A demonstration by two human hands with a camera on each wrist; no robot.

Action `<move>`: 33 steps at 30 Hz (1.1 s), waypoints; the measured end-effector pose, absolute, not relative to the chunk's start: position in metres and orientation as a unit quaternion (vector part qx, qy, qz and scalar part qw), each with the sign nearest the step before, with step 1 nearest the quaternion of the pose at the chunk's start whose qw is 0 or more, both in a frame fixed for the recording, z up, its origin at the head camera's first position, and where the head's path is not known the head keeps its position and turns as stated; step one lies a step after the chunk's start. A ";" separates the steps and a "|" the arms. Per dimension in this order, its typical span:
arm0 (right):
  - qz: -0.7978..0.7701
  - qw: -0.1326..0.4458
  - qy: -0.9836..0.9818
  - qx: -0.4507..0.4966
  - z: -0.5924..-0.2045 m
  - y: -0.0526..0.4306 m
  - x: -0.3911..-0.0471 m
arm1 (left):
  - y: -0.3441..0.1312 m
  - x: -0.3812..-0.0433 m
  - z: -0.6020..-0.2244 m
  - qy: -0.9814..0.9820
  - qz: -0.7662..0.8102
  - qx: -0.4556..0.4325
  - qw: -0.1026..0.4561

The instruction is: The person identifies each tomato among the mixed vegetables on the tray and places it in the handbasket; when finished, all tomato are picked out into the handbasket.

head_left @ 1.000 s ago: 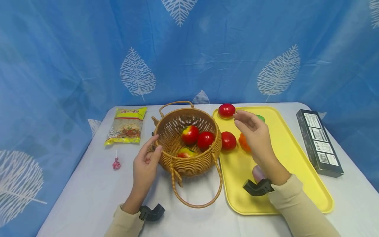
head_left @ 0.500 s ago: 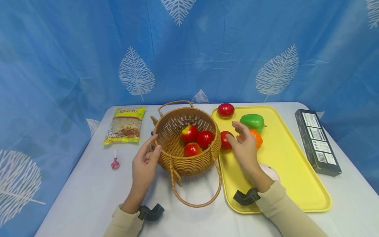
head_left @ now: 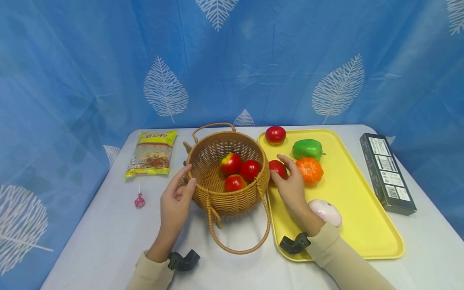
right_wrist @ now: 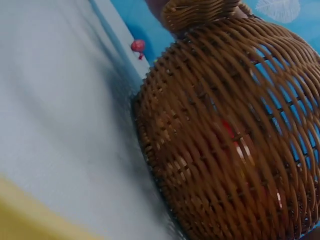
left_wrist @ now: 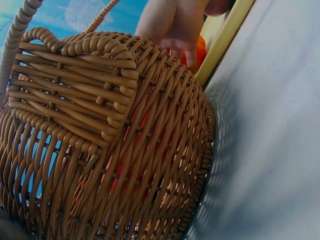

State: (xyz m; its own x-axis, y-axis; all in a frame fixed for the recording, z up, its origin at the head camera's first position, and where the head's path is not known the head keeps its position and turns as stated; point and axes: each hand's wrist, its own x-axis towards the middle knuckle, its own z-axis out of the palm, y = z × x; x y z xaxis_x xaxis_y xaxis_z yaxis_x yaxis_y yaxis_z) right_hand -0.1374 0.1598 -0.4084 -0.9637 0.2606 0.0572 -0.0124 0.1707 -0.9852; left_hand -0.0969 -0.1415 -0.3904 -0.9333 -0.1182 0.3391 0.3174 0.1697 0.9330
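Note:
In the head view my left hand [head_left: 177,201] holds the left side of a wicker basket [head_left: 232,203], its thumb and forefinger at the rim. Three red-and-yellow toy apples, one of them an apple [head_left: 230,164] at the back, lie in the basket. Just right of the basket, my right hand [head_left: 291,189] has its thumb and bent fingers around a red apple [head_left: 278,168] at the yellow tray's left edge. The fingers cover part of this apple. In the left wrist view the right hand [left_wrist: 172,22] reaches down behind the basket [left_wrist: 160,130].
The yellow tray [head_left: 362,217] also bears a red fruit [head_left: 275,135], a green pepper [head_left: 307,149], an orange pumpkin [head_left: 310,170] and a pale pink rounded piece [head_left: 326,212]. A black box [head_left: 388,173] stands right. At left lie a food packet [head_left: 152,154] and a lollipop [head_left: 139,201].
My right hand has moved left and down from over the tray to the red apple beside the basket, uncovering the pepper and pumpkin. The left hand stays at the basket; the front apple inside has rolled.

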 end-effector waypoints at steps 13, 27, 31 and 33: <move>0.639 0.086 -0.757 -0.109 -0.419 0.156 -0.133 | -0.141 -0.096 -0.391 -0.759 -0.628 -0.050 0.166; 0.655 0.096 -0.740 -0.122 -0.414 0.157 -0.135 | -0.141 -0.096 -0.391 -0.758 -0.629 -0.049 0.167; 0.656 0.115 -0.734 -0.133 -0.409 0.158 -0.136 | -0.140 -0.096 -0.390 -0.760 -0.625 -0.047 0.168; 0.661 0.124 -0.728 -0.132 -0.405 0.158 -0.136 | -0.140 -0.096 -0.391 -0.759 -0.627 -0.050 0.169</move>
